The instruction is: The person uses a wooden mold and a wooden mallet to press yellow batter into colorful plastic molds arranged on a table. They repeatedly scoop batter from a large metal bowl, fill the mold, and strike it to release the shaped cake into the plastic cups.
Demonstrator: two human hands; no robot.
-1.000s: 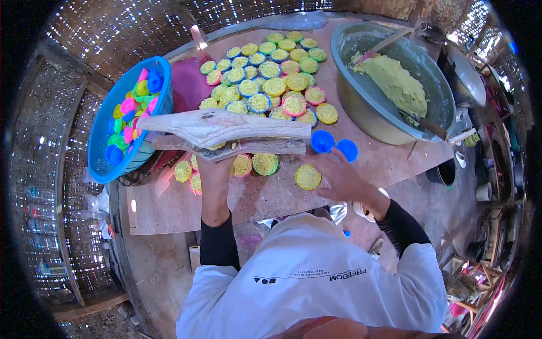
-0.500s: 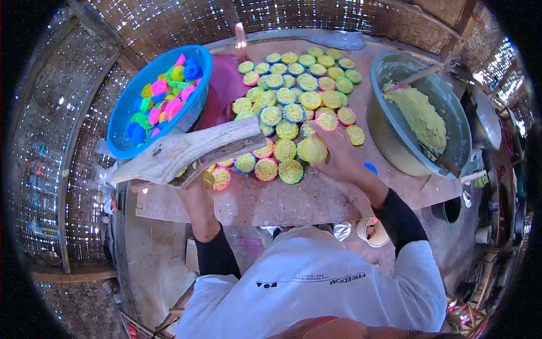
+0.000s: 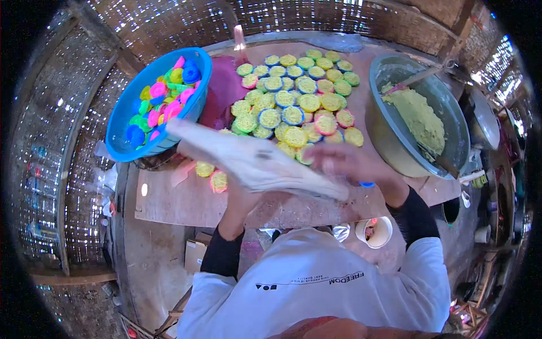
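My left hand [image 3: 241,199] is wrapped round a long, pale wooden tool [image 3: 254,159], smeared by motion and tilted across the near part of the table. The tool hides part of the hand and several moulds behind it. My right hand [image 3: 358,165] hovers just right of the tool's end, slightly blurred, its fingers stretched to the left with nothing visible in them. Past both hands lie many small round moulds [image 3: 292,115] rimmed in blue, green, pink and yellow, each topped with a pale yellow, stringy dough disc.
At the left, a blue basin [image 3: 116,127] holds loose coloured moulds [image 3: 161,107]. A large grey-green tub [image 3: 389,152] at the right contains pale yellow dough [image 3: 418,116] and a paddle. The wooden table's near edge [image 3: 186,217] runs before me, with a white bucket [image 3: 375,233] below it.
The wooden tool has swung down to the right with my left hand, now covering several near moulds. My right hand has moved away from the yellow dough disc it was at and its fingers have straightened.
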